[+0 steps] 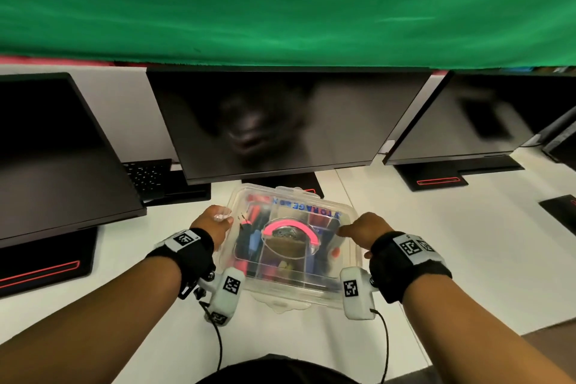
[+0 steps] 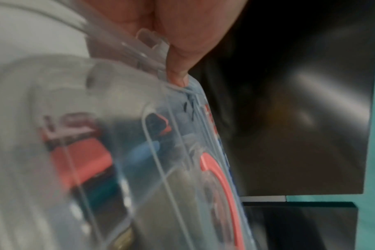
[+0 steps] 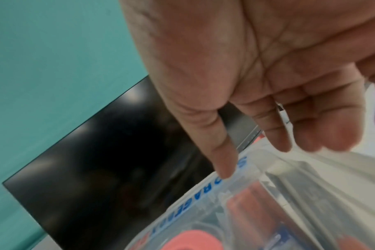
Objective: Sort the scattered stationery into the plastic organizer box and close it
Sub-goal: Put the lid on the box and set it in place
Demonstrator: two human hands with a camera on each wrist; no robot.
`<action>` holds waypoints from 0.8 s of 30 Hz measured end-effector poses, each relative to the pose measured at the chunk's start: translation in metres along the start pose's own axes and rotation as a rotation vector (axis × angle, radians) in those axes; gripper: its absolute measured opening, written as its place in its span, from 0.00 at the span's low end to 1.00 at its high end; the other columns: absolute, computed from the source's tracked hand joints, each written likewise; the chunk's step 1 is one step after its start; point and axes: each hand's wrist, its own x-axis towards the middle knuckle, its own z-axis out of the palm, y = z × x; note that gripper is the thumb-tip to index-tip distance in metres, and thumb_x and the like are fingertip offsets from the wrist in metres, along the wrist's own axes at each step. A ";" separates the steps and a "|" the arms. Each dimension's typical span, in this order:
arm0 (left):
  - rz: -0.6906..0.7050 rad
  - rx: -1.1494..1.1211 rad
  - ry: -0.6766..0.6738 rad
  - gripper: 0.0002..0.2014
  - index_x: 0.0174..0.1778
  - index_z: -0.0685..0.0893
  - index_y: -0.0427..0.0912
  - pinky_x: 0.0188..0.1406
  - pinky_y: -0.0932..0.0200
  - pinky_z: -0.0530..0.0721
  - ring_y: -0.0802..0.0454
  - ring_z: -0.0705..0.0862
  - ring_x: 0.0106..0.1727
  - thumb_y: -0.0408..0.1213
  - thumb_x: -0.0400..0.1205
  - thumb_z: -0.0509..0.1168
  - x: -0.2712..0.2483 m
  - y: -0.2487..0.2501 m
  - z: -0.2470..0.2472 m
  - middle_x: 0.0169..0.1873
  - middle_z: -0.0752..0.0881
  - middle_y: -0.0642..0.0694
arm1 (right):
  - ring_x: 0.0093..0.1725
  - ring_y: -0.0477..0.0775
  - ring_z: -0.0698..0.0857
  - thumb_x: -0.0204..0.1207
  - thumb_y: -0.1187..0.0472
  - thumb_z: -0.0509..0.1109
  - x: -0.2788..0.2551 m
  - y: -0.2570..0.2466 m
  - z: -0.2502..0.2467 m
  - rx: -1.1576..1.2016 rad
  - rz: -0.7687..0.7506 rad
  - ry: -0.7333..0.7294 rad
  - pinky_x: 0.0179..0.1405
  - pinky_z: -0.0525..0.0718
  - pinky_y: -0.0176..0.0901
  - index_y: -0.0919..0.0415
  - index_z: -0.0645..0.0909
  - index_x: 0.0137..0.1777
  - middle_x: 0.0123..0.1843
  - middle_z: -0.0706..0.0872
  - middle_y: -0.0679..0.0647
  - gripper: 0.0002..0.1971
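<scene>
The clear plastic organizer box (image 1: 290, 293) sits on the white desk with its lid (image 1: 311, 212) down over the compartments. Red and blue pens, a pink-rimmed round case (image 1: 291, 226) and other small items show through it. My left hand (image 1: 223, 218) grips the box's left edge, fingers curled at the clear side latch (image 2: 152, 40) and thumb (image 2: 180, 67) pressing the lid rim. My right hand (image 1: 352, 232) is at the right edge. Its thumb (image 3: 223, 162) touches the lid by the blue lettering (image 3: 182, 208), and its other fingers (image 3: 310, 121) hang loosely straight beside the box wall.
Three dark monitors (image 1: 280, 121) stand in a row right behind the box, their black bases (image 1: 436, 178) on the desk. A black keyboard (image 1: 146, 174) lies at the back left. A green cloth (image 1: 280, 3) hangs behind. Bare white desk (image 1: 452, 259) lies to the right.
</scene>
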 end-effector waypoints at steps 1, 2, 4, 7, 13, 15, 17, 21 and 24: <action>-0.001 0.053 0.009 0.12 0.62 0.78 0.37 0.68 0.47 0.77 0.38 0.79 0.63 0.35 0.83 0.61 0.001 -0.003 0.001 0.60 0.81 0.37 | 0.53 0.59 0.82 0.73 0.52 0.73 0.003 0.001 0.002 -0.010 0.014 0.025 0.52 0.83 0.47 0.66 0.75 0.65 0.55 0.81 0.59 0.25; -0.005 0.068 0.017 0.15 0.66 0.77 0.38 0.68 0.49 0.76 0.38 0.78 0.65 0.36 0.83 0.61 0.001 -0.006 0.002 0.64 0.80 0.38 | 0.57 0.61 0.82 0.71 0.51 0.74 0.006 0.004 0.004 -0.019 0.028 0.059 0.55 0.83 0.47 0.64 0.72 0.68 0.61 0.80 0.60 0.29; -0.005 0.000 0.017 0.16 0.67 0.77 0.42 0.69 0.47 0.77 0.39 0.78 0.66 0.36 0.83 0.61 0.001 -0.011 0.002 0.66 0.80 0.39 | 0.64 0.63 0.80 0.70 0.51 0.75 0.009 0.010 0.008 0.027 0.041 0.082 0.62 0.82 0.53 0.61 0.67 0.73 0.68 0.77 0.63 0.34; -0.011 -0.170 0.012 0.14 0.65 0.78 0.45 0.65 0.46 0.78 0.39 0.78 0.65 0.35 0.84 0.60 0.005 -0.014 -0.001 0.66 0.80 0.40 | 0.63 0.64 0.80 0.72 0.59 0.74 0.012 0.019 0.008 0.257 -0.003 0.040 0.61 0.82 0.56 0.59 0.69 0.74 0.67 0.79 0.62 0.30; 0.005 -0.115 0.012 0.12 0.64 0.77 0.47 0.63 0.45 0.78 0.38 0.78 0.65 0.36 0.84 0.59 0.006 -0.009 0.002 0.66 0.79 0.38 | 0.45 0.62 0.83 0.69 0.74 0.70 0.022 0.023 -0.005 0.513 -0.075 0.087 0.57 0.85 0.63 0.63 0.71 0.69 0.46 0.85 0.62 0.27; 0.019 0.016 0.030 0.16 0.69 0.75 0.44 0.64 0.48 0.78 0.37 0.79 0.65 0.36 0.84 0.60 0.006 -0.004 0.007 0.66 0.80 0.37 | 0.46 0.60 0.83 0.69 0.73 0.71 0.022 0.027 -0.007 0.438 -0.064 0.079 0.54 0.85 0.56 0.58 0.71 0.70 0.50 0.85 0.64 0.29; 0.013 0.087 0.036 0.18 0.70 0.73 0.43 0.65 0.50 0.78 0.37 0.80 0.65 0.36 0.84 0.60 0.007 -0.001 0.010 0.66 0.80 0.36 | 0.57 0.61 0.84 0.69 0.70 0.74 0.023 0.032 -0.005 0.290 -0.075 0.056 0.59 0.83 0.51 0.57 0.68 0.74 0.60 0.85 0.64 0.34; -0.003 0.171 0.036 0.20 0.71 0.71 0.43 0.64 0.50 0.80 0.37 0.81 0.62 0.36 0.82 0.62 0.008 0.000 0.011 0.65 0.80 0.35 | 0.66 0.61 0.80 0.70 0.69 0.75 0.026 0.040 0.002 0.120 -0.113 0.044 0.65 0.80 0.48 0.60 0.64 0.78 0.69 0.80 0.64 0.37; 0.017 0.262 0.058 0.22 0.72 0.71 0.43 0.63 0.52 0.79 0.37 0.80 0.63 0.39 0.81 0.64 0.010 -0.002 0.007 0.67 0.79 0.36 | 0.67 0.61 0.80 0.70 0.68 0.75 0.031 0.046 0.008 0.143 -0.134 0.084 0.66 0.80 0.53 0.58 0.67 0.77 0.72 0.76 0.63 0.35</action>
